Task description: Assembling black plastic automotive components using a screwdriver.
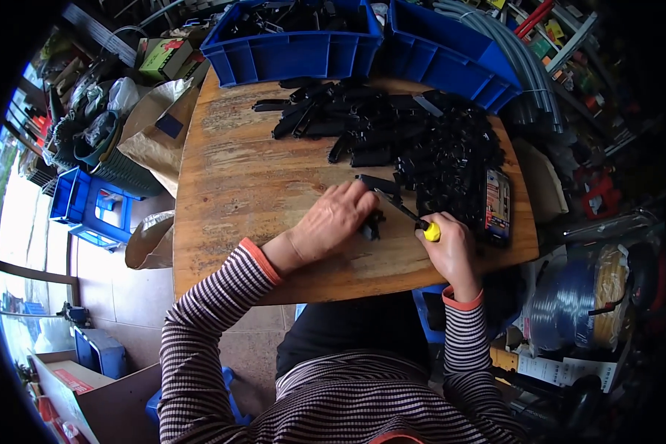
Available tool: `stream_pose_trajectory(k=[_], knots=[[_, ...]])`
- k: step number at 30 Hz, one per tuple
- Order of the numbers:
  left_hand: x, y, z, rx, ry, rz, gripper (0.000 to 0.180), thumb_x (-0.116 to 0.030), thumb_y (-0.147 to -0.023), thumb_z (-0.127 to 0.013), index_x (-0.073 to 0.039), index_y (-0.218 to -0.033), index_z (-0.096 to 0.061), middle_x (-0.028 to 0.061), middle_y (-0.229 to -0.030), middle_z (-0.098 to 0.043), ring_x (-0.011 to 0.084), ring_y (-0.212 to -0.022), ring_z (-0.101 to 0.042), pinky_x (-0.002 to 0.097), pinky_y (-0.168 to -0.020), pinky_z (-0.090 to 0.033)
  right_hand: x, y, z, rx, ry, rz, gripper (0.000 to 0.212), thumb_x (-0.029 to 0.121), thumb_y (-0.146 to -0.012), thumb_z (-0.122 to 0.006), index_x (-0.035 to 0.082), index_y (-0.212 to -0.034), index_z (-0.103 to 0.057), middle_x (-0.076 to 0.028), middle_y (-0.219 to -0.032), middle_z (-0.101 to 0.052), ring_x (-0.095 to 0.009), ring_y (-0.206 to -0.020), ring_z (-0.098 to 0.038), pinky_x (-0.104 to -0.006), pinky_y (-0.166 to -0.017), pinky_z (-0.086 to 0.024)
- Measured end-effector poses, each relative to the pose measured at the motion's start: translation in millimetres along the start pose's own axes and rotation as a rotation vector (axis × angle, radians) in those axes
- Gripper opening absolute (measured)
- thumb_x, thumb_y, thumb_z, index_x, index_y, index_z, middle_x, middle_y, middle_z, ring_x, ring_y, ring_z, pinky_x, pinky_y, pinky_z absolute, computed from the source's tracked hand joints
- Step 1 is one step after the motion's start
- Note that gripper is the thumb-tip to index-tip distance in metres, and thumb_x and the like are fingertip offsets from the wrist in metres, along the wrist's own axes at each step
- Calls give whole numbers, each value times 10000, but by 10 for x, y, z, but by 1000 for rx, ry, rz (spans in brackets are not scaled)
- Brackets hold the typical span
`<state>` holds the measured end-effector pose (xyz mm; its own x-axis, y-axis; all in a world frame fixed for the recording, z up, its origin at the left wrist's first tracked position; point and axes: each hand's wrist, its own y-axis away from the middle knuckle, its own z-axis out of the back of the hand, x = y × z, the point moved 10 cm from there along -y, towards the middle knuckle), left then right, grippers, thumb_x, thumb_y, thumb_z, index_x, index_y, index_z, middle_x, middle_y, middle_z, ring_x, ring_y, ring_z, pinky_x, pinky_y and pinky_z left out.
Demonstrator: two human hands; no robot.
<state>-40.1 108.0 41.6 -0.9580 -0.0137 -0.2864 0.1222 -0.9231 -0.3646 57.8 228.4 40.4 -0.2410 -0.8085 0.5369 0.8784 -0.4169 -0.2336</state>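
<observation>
My right hand (pixel 452 250) is closed around a screwdriver with a yellow and black handle (pixel 431 231). Its thin dark shaft slants up and left to the fingers of my left hand (pixel 334 219). Those fingers are closed on a long black plastic part (pixel 378 182), and the screwdriver tip is at or close to it; exact contact is too small to tell. Small black pieces (pixel 374 225) lie just beside my left hand, partly hidden by it. A large heap of similar black plastic parts (pixel 370 122) spreads over the table beyond both hands.
The wooden table (pixel 226 170) has a curved near edge. Two blue bins (pixel 292 59) stand at its far side, the left one holding black parts. A phone-like device with a lit screen (pixel 498 203) lies at the right. Paper bags (pixel 155 126) stand left, coiled tubing (pixel 577 296) right.
</observation>
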Motion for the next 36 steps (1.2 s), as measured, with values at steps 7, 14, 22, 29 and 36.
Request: stream_pose_trajectory(k=[7,14,22,29,36], knots=[[241,-286,55,-126,-68,130,252,-96,-751,-622,-66,-1001,-626,113,-953,-573,278,-973,-561,376,-844,-450,-133,33,79,-23,3,-34,237,73,-780,-725,-12,-951,-585,-148,-815,-653,-289,-766,-665,-343,-693,-514],[327,-23,77,-55,425,468,227,-144,-779,-655,-62,-991,-638,152,-796,-654,342,-802,-643,423,-728,-518,-332,54,152,31,-663,-269,193,37,-806,-698,-10,-925,-553,-77,-738,-634,-126,-660,-644,-259,-606,-495],[299,274,164,-33,291,474,351,-126,-737,-733,-41,-1063,-635,172,-935,-680,294,-812,-670,362,-712,-544,232,-338,145,-33,-252,57,176,44,-793,-711,-8,-872,-564,-141,-723,-619,-241,-654,-648,-312,-594,-482],[-243,253,-20,94,110,-162,525,-91,-649,-675,1,-1158,-585,144,-1195,-548,270,-1006,-573,337,-760,-530,558,-472,-84,19,-178,231,168,19,-758,-708,1,-865,-581,-152,-774,-614,-336,-684,-614,-364,-587,-476],[-344,251,-46,-17,21,-217,446,-97,-732,-581,38,-1156,-563,121,-1039,-555,240,-878,-569,324,-746,-525,655,-518,-250,56,-129,264,168,-11,-738,-695,7,-867,-588,-138,-819,-611,-345,-721,-618,-369,-595,-484]])
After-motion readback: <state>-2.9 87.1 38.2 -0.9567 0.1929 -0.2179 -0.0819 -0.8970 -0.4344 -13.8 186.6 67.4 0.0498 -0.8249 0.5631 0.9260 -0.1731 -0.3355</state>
